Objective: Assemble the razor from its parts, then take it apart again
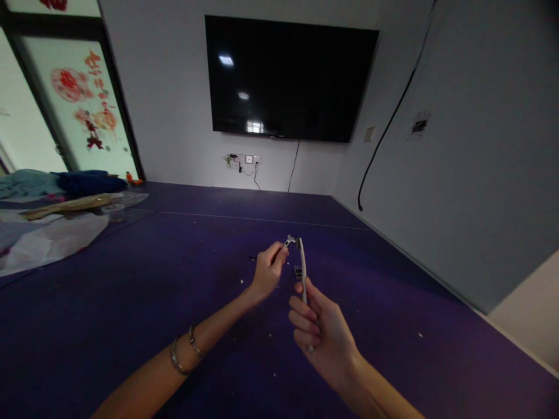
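My left hand [269,270] is closed, thumb against fingers, on a small silver metal tool [289,239]. Only the tool's upper end sticks out past the fingertips, so its exact kind cannot be made out. A slim white toothbrush [303,259] stands nearly upright in my right hand [321,326], whose fingers wrap round the handle. Its dark bristles [299,244] face left, right by the metal tool; whether they touch is unclear. Beside the toothbrush's neck shows a small dark-and-silver object [298,272], too small to name.
Below my hands spreads a dark purple surface [196,250] dotted with small white scraps. At left lie white plastic sheeting [56,244], a clear cup [114,212] and blue cloth [91,181]. A television [292,81] hangs on the far wall; a black cable [386,128] dangles at right.
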A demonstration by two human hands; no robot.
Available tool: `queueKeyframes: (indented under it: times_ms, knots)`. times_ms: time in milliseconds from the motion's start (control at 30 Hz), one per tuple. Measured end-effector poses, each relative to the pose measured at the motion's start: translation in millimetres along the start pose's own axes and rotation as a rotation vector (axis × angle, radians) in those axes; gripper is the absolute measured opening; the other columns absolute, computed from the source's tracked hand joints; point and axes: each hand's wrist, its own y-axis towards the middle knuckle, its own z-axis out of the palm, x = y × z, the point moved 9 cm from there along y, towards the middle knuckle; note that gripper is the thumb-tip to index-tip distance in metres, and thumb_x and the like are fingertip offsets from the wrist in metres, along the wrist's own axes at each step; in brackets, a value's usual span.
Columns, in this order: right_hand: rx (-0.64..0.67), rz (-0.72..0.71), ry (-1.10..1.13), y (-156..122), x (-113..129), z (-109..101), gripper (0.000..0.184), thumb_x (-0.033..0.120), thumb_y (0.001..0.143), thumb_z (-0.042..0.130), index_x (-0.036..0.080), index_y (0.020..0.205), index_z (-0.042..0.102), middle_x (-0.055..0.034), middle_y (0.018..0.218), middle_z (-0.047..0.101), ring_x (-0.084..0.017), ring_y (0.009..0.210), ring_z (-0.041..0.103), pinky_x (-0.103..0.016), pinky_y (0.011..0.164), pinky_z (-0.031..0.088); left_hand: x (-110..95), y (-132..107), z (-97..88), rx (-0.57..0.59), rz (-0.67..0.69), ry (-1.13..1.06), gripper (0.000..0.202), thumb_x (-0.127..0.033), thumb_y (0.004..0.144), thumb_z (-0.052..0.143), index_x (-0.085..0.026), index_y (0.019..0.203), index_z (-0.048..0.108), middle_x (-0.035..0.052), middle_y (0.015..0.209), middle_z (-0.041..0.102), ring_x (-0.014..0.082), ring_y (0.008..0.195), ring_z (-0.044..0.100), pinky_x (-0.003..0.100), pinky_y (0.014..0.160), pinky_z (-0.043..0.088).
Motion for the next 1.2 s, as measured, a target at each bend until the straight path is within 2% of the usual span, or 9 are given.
queueKeyframes:
  times_ms: [233,433,633,833,1067,1200]
  knots:
    - [-0.008,-0.046,-0.022,5.0,8.2,1.5,0.017,0.03,0.079,0.061,0.018,0.076,0.05,0.0114,0.047,0.022,-0.002,0.036,0.011,-0.012,0.031,0.008,-2.2,-0.9,-0.5,-0.014,0.005,0.005,0.032,-0.044,0.087,0.042,-0.018,0.071,0.05,-0.0054,0.054,0.038,0.0085,0.048,0.034,0.021,0.048,0.028]
    - [-0.044,-0.034,-0.006,5.9,-2.6,-7.3,0.02,0.032,0.075,0.064,0.018,0.075,0.05,0.0113,0.046,0.022,-0.001,0.036,0.013,-0.012,0.031,0.008,0.7,-0.3,-1.4,-0.019,0.01,0.011,0.031,-0.042,0.087,0.041,-0.017,0.072,0.05,-0.0053,0.056,0.038,0.008,0.049,0.033,0.021,0.048,0.027]
    - [-0.054,-0.09,0.011,11.4,13.0,-4.2,0.015,0.028,0.08,0.058,0.018,0.074,0.05,0.011,0.047,0.021,-0.001,0.035,0.012,-0.013,0.031,0.008,3.6,-0.3,0.3,-0.019,0.01,0.026,0.031,-0.042,0.087,0.042,-0.017,0.073,0.051,-0.0048,0.057,0.04,0.0082,0.051,0.036,0.021,0.049,0.028]
    - [-0.082,-0.04,0.017,7.9,-3.1,-9.3,0.017,0.031,0.077,0.061,0.018,0.073,0.052,0.0106,0.045,0.023,-0.001,0.035,0.013,-0.013,0.031,0.008,4.8,0.8,-1.9,-0.038,0.017,0.03,0.03,-0.042,0.087,0.043,-0.017,0.074,0.052,-0.0045,0.058,0.04,0.0086,0.053,0.036,0.021,0.05,0.028]
    - [-0.091,-0.088,0.04,15.2,10.0,-7.4,0.016,0.028,0.08,0.056,0.016,0.07,0.051,0.0105,0.045,0.023,-0.001,0.035,0.012,-0.012,0.031,0.008,2.5,-1.4,2.3,-0.015,0.034,0.057,0.029,-0.04,0.088,0.043,-0.016,0.074,0.053,-0.0038,0.059,0.042,0.0093,0.055,0.037,0.021,0.052,0.029]
    - [-0.104,-0.067,0.023,12.4,-5.1,-13.3,0.016,0.031,0.075,0.061,0.017,0.073,0.052,0.011,0.044,0.024,-0.001,0.035,0.013,-0.012,0.031,0.008,-0.4,-0.9,-0.2,-0.031,0.054,0.079,0.028,-0.039,0.087,0.043,-0.016,0.075,0.054,-0.0038,0.06,0.042,0.0095,0.056,0.037,0.021,0.053,0.029]
